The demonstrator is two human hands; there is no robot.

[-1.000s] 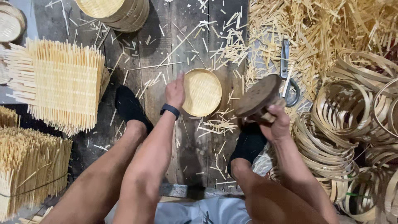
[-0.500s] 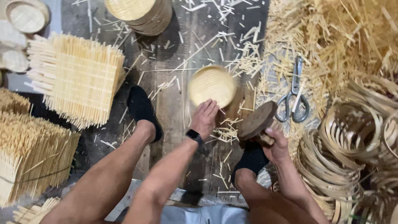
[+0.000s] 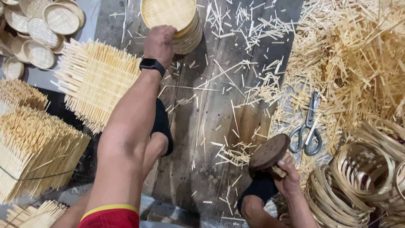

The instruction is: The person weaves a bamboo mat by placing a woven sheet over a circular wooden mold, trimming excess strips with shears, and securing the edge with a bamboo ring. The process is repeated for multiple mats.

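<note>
Plank floor (image 3: 202,139) | left hand (image 3: 159,42) apparently gripping basket stack (image 3: 173,19) | right hand (image 3: 289,179) clutching mallet (image 3: 270,153)

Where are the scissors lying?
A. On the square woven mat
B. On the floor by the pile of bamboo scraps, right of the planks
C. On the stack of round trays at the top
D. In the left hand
B: the scissors lie on the floor at the edge of the scrap pile, just above the right hand.
</note>
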